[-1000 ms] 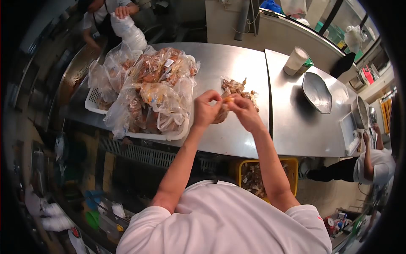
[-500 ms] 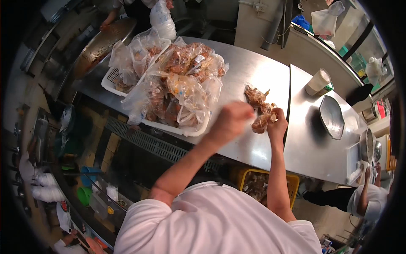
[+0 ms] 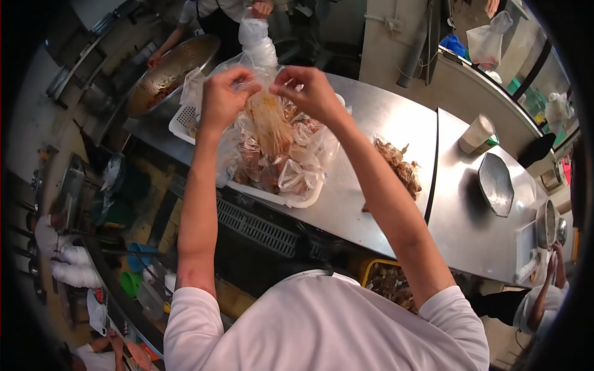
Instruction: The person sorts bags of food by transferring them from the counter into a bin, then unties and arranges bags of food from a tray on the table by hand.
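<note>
Both my hands are raised over the white basket (image 3: 275,199) of bagged brown food. My left hand (image 3: 228,99) pinches one side of a clear plastic bag (image 3: 270,120), which hangs between the hands with pale, yellowish strands or contents inside. The other side of this bag is pinched by my right hand (image 3: 307,93). More filled clear bags (image 3: 300,176) lie beneath it in the basket. To the right, brown food pieces (image 3: 399,164) rest on the steel table, partly behind my right forearm.
A clear container (image 3: 477,133) and a dark tray (image 3: 495,184) stand on the right table (image 3: 461,232). A yellow crate (image 3: 370,267) sits below the front edge. At the upper left, a person's hand (image 3: 154,60) touches a large pan (image 3: 176,74); other people are at the edges.
Both hands have moved left and up from the brown pieces to the basket and now hold a plastic bag. The right hand has let go of a brown piece. The view has shifted.
</note>
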Demonstrator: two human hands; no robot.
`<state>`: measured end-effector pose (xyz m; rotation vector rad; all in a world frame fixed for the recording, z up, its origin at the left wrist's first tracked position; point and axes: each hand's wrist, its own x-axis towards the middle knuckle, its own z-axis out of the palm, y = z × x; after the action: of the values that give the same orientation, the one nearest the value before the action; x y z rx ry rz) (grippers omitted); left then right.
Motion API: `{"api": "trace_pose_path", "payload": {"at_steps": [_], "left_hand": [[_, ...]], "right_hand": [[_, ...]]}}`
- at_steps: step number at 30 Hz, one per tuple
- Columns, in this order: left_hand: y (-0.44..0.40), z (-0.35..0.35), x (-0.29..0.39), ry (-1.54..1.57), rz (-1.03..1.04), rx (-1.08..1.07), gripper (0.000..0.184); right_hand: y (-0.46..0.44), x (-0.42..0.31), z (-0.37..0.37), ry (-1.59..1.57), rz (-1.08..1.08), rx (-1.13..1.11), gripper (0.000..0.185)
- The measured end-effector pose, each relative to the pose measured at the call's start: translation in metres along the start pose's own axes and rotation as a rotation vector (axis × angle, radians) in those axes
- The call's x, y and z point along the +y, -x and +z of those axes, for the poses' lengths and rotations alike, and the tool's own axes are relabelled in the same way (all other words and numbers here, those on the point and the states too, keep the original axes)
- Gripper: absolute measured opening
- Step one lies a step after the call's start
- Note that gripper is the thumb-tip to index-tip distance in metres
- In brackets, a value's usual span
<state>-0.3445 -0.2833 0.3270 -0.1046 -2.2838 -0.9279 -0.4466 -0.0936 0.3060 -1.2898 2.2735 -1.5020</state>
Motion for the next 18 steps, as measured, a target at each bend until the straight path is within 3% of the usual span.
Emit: {"api": "trace_pose_path", "payload": {"at_steps": [1,3,4,5,7,8,9,10,11,12,13,15,16,17,18], "left_hand": [[0.004,-0.002,-0.008,-0.003,0.001,0.001,0.014],[0.012,-0.002,-0.014,0.166,-0.054,0.077,0.013],[0.018,-0.002,-0.007,0.389,-0.166,-0.129,0.012],[0.017,-0.002,-0.008,0.394,-0.166,-0.122,0.012],[0.014,-0.004,-0.006,0.41,-0.056,0.032,0.014],[0.013,-0.01,-0.005,0.562,-0.068,0.083,0.019],[0.011,-0.003,-0.004,0.562,-0.067,0.081,0.019],[0.013,0.011,-0.005,0.489,0.065,0.024,0.022],[0.018,0.019,-0.011,0.384,0.0,-0.038,0.022],[0.023,0.026,-0.011,0.271,-0.057,-0.108,0.021],[0.028,0.033,-0.01,0.158,-0.106,-0.183,0.021],[0.015,0.038,0.002,0.431,-0.189,-0.186,0.017],[0.01,0.042,0.013,0.43,-0.185,-0.185,0.017],[0.006,0.049,0.024,0.481,-0.145,-0.176,0.014],[0.007,0.057,0.033,0.533,-0.11,-0.171,0.011]], "right_hand": [[-0.002,-0.006,-0.001,-0.002,-0.003,0.0,0.053],[-0.002,-0.013,0.0,-0.091,-0.118,0.058,0.036],[0.002,-0.008,0.012,0.003,-0.344,0.223,0.03],[0.005,-0.006,0.015,0.009,-0.346,0.218,0.03],[0.011,-0.008,0.02,-0.05,0.073,0.021,0.029],[0.014,-0.009,0.024,0.009,0.022,0.194,0.025],[0.011,-0.013,0.021,0.009,0.023,0.196,0.025],[0.01,-0.015,0.018,-0.059,-0.083,0.246,0.027],[0.011,-0.014,0.016,-0.126,-0.183,0.296,0.028],[0.006,-0.011,0.013,-0.296,-0.135,0.191,0.045],[0.011,-0.007,0.015,-0.291,-0.134,0.188,0.045],[0.029,-0.004,0.021,-0.487,-0.315,0.54,0.067],[0.048,0.003,0.025,-0.218,-0.29,0.52,0.086],[0.055,0.008,0.044,-0.218,-0.291,0.52,0.086],[0.061,0.015,0.07,-0.26,-0.252,0.527,0.071]]}}
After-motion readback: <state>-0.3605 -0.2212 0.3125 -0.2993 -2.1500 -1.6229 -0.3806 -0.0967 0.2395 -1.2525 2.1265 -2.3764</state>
